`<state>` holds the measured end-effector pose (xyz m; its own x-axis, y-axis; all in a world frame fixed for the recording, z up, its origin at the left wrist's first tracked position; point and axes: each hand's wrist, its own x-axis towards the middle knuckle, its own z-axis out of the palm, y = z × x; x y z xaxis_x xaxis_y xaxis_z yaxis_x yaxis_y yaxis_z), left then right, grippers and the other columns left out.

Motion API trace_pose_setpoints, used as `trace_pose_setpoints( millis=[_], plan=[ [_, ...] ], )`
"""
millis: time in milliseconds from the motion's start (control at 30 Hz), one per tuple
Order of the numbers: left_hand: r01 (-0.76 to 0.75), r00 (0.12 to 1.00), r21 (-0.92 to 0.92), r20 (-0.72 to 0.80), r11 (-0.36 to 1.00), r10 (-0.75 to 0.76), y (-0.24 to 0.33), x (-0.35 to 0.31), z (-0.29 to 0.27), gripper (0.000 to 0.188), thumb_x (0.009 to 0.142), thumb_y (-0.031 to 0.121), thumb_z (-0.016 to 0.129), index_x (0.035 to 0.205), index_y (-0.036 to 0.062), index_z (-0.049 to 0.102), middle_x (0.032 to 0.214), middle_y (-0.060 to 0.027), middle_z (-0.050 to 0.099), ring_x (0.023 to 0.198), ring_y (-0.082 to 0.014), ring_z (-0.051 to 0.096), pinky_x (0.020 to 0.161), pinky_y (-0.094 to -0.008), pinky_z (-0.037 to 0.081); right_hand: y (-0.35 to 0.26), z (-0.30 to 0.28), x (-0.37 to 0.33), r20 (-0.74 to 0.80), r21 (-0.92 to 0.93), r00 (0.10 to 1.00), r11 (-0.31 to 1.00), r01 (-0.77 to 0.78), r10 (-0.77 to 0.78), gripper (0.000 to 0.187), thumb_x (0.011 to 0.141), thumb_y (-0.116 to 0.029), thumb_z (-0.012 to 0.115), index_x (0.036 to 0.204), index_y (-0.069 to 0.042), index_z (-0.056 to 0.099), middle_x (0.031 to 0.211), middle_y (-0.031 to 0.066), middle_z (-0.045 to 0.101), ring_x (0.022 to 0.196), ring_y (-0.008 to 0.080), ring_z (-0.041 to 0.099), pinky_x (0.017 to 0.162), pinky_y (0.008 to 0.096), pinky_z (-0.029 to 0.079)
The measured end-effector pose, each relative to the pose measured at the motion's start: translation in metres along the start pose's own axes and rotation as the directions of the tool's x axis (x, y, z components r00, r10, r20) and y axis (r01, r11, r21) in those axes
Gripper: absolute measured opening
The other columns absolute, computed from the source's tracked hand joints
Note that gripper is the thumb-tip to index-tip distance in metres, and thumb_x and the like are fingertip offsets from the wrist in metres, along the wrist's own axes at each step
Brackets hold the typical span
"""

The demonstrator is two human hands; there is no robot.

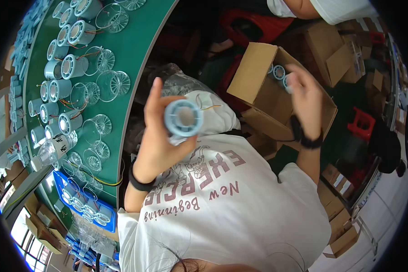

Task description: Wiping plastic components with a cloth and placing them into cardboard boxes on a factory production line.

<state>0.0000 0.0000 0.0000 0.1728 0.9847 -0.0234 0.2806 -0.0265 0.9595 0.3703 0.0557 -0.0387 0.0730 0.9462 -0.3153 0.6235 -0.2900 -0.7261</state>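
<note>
A light blue round plastic motor housing (172, 119) with a greyish centre and thin wires is held up in front of my chest. My left hand (154, 136) grips it between thumb and fingers, with the index finger pointing up. My right hand (307, 102), blurred by motion, hovers over the open cardboard box (251, 75) with its fingers stretched out and nothing visible in them. Inside that box lie several similar blue housings (279, 71), one partly hidden behind the right fingers.
On the left, a green table (127, 50) bears rows of blue motor housings (72, 65), clear plastic cups (115, 86), a bottle (50, 152) and a blue tray (111, 224). Another cardboard box (324, 50) and a red stool (361, 123) stand right. A person's arm (303, 7) shows at the top.
</note>
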Motion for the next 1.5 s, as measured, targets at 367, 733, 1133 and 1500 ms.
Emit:
trace_pose_setpoints(
  millis=[367, 733, 1133, 1500],
  plan=[
    [-0.592, 0.801, 0.146, -0.003, 0.793, 0.599, -0.007, 0.042, 0.069, 0.094, 0.063, 0.006, 0.081, 0.145, 0.0105, 0.033, 0.139, -0.0225, 0.04, 0.124, -0.0412, 0.041, 0.102, -0.0479, 0.036, -0.066, -0.008, -0.008, 0.117, -0.133, 0.985, 0.981, 0.143, -0.128, 0.063, 0.073, -0.03, 0.081, 0.121, 0.001, 0.054, 0.101, 0.0118, 0.064, 0.088, 0.0172, 0.062, 0.077, 0.03, 0.052],
    [-0.355, 0.934, 0.389, 0.102, 0.85, 0.343, -0.014, 0.035, 0.028, 0.057, 0.073, 0.009, 0.073, 0.127, 0.012, 0.056, 0.141, -0.0179, 0.037, 0.127, -0.0402, 0.035, 0.106, -0.0496, 0.031, 0.32, -0.03, 0.144, -0.329, -0.291, 0.916, 0.898, -0.33, 0.23, 0.053, 0.065, -0.017, 0.082, 0.11, -0.001, 0.057, 0.091, 0.0122, 0.068, 0.087, 0.0233, 0.065, 0.075, 0.0354, 0.053],
    [-0.398, 0.901, 0.157, -0.119, 0.904, 0.417, -0.017, 0.007, -0.017, 0.04, 0.082, 0.006, 0.065, 0.122, 0.0103, 0.058, 0.127, -0.0133, 0.05, 0.117, -0.0336, 0.047, 0.098, -0.0428, 0.042, -0.037, -0.016, 0.03, -0.268, -0.457, 0.933, 0.884, 0.095, -0.239, 0.044, 0.091, -0.028, 0.062, 0.122, 0.002, 0.057, 0.106, 0.0213, 0.063, 0.1, 0.0343, 0.059, 0.084, 0.039, 0.048],
    [-0.3, 0.951, -0.237, 0.008, 0.924, 0.31, -0.048, -0.013, -0.047, 0.031, 0.09, 0.008, 0.059, 0.12, 0.0035, 0.058, 0.109, -0.0124, 0.062, 0.101, -0.0293, 0.06, 0.088, -0.0361, 0.048, -0.486, 0.111, 0.104, 0.544, -0.464, 0.606, 0.395, 0.793, -0.58, 0.036, 0.089, -0.029, 0.062, 0.111, -0.001, 0.062, 0.073, 0.0112, 0.064, 0.063, 0.0167, 0.064, 0.056, 0.029, 0.049]
  ],
)
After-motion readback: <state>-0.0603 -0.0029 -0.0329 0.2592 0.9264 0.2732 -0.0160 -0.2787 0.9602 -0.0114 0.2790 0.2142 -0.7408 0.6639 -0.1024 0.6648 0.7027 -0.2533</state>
